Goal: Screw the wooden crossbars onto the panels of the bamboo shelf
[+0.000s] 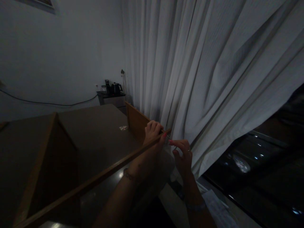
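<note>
My left hand [153,131] is wrapped around the corner where two wooden boards meet, its fingers over the top and its thumb on the near side. One of these, a long wooden board [114,165], runs from the lower left up to that corner. The other, a shorter wooden panel [136,118], stands on edge behind it. Just right of the corner, my right hand [184,155] pinches a thin, bent metal rod [168,136] that looks like a hex key. The rod's tip reaches the board's end; dim light hides the exact contact.
Another upright wooden panel [45,158] joins the long board at left. Behind lies a dark flat surface [99,126] with a small patterned piece [123,128]. A pale curtain [201,69] hangs close on the right. A kettle [116,87] stands on a far cabinet [114,100].
</note>
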Demonstrator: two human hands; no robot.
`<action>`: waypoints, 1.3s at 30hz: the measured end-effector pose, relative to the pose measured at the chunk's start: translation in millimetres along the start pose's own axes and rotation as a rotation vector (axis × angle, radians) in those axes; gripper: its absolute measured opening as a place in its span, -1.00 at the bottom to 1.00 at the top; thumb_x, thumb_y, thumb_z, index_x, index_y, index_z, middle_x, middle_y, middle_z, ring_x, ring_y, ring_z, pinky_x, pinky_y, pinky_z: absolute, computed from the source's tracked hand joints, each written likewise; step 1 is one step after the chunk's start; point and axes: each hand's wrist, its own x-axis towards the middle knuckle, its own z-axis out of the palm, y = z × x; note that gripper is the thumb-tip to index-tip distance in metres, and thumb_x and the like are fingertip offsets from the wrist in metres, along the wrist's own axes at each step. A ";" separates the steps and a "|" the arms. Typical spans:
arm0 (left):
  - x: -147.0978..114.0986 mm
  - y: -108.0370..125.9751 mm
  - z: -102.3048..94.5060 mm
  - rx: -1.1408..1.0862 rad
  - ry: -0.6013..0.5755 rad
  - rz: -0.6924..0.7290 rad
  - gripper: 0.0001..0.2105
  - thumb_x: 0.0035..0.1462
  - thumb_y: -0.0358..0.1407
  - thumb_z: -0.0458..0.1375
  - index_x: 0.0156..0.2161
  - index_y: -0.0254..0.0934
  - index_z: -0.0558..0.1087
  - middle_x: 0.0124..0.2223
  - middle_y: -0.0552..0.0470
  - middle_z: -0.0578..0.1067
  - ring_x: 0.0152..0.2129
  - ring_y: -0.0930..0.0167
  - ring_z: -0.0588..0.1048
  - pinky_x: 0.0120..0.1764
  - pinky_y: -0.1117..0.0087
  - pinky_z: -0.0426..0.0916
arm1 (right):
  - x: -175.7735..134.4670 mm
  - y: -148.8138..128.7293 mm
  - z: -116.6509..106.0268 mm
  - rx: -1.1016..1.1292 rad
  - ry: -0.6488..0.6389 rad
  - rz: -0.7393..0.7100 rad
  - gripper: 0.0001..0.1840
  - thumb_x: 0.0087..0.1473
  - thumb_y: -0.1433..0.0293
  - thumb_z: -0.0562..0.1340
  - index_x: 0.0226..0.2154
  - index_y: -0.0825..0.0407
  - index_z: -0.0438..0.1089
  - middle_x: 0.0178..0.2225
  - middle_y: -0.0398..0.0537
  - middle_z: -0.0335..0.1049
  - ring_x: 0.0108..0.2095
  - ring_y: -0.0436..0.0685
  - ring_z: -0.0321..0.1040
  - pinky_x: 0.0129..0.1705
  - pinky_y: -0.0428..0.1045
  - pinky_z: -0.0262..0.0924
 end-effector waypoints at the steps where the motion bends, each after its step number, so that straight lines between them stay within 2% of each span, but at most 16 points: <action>1: -0.1 0.0 -0.3 -0.004 0.001 0.009 -0.84 0.23 -0.22 -0.11 -0.24 -0.22 0.25 -0.14 -0.09 0.34 -0.03 0.21 0.21 0.00 0.13 0.19 | 0.0 -1.2 0.9 0.021 0.014 0.016 -0.72 0.27 0.17 0.11 -0.05 -0.15 0.42 -0.29 -0.10 0.45 -0.25 0.13 0.34 -0.22 0.07 0.23; 10: -1.6 -2.7 -1.3 -0.023 0.008 0.039 -0.80 0.27 -0.18 -0.12 -0.21 -0.23 0.27 -0.13 -0.08 0.33 -0.03 0.22 0.21 0.01 0.14 0.19 | 2.2 -9.8 3.9 0.128 0.071 0.138 -0.73 0.22 0.13 0.18 -0.13 -0.14 0.47 -0.37 -0.13 0.41 -0.31 0.11 0.33 -0.27 0.04 0.23; 25: -0.5 -0.4 -1.3 -0.012 -0.016 0.004 -0.89 0.23 -0.26 -0.08 -0.23 -0.21 0.25 -0.12 -0.08 0.33 -0.01 0.21 0.21 0.01 0.13 0.20 | 4.6 -18.3 6.6 0.142 0.140 0.286 -0.65 0.20 0.06 0.16 -0.23 -0.07 0.52 -0.44 -0.13 0.34 -0.37 0.09 0.30 -0.31 0.02 0.19; 39: -1.2 0.9 -4.0 -0.022 -0.003 0.020 -0.84 0.25 -0.21 -0.11 -0.22 -0.22 0.25 -0.11 -0.10 0.34 -0.01 0.21 0.21 0.01 0.14 0.20 | 11.5 -27.4 9.1 0.134 0.207 0.383 -0.69 0.23 0.16 0.15 -0.33 -0.02 0.51 -0.50 -0.18 0.29 -0.41 0.06 0.28 -0.32 -0.01 0.15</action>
